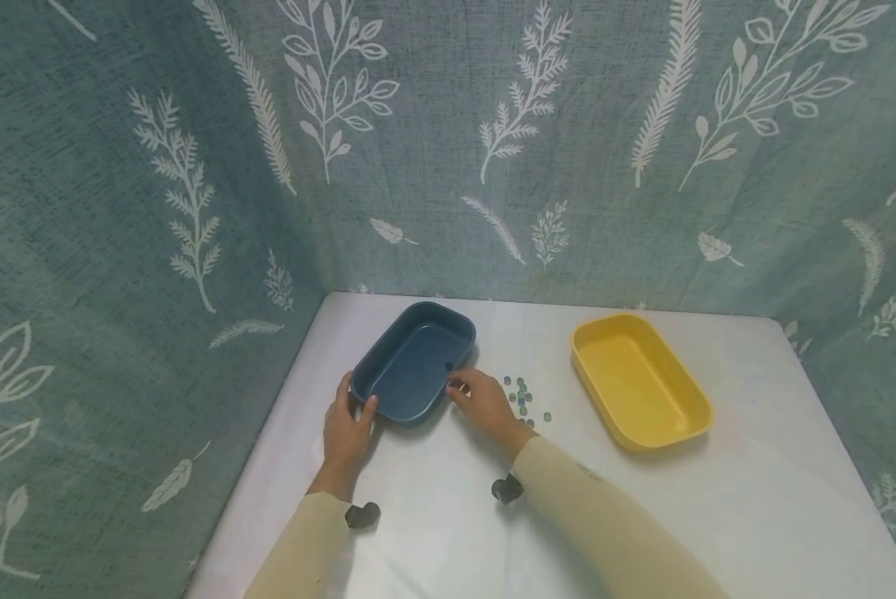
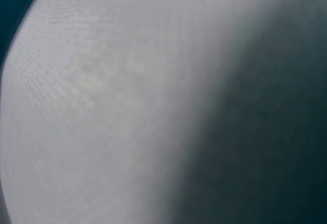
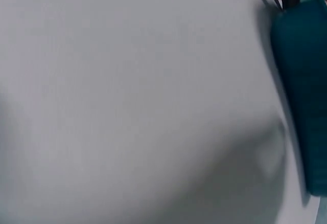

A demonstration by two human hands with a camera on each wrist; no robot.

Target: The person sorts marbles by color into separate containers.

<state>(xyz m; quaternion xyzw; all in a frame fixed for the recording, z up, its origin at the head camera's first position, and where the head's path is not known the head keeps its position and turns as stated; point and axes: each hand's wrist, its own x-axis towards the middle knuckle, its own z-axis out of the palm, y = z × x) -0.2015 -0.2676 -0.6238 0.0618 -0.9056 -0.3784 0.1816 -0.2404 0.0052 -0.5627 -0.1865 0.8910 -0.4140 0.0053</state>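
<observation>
Blue is the tray (image 1: pixel 413 370) my left hand (image 1: pixel 348 428) grips; whether my right hand (image 1: pixel 483 403), at its edge, pinches anything, I cannot tell.

The blue tray (image 1: pixel 410 374) on the left is of one plain dark blue; in my right wrist view its outer wall looks more like teal. The yellow tray (image 1: pixel 635 378) on the right is plain, bright yellow. Between them, the small pieces (image 1: pixel 522 402) are green, some with a bluish tint. One piece (image 1: pixel 449 366) in the blue tray appears very dark. The table (image 1: pixel 433 516) is white. My sleeves (image 1: pixel 605 516) are plain beige, my wrist cameras (image 1: pixel 362 515) blackish. On the far side, left and right, the cloth (image 1: pixel 433 166) is grey-green, patterned with white leaves and twigs.
</observation>
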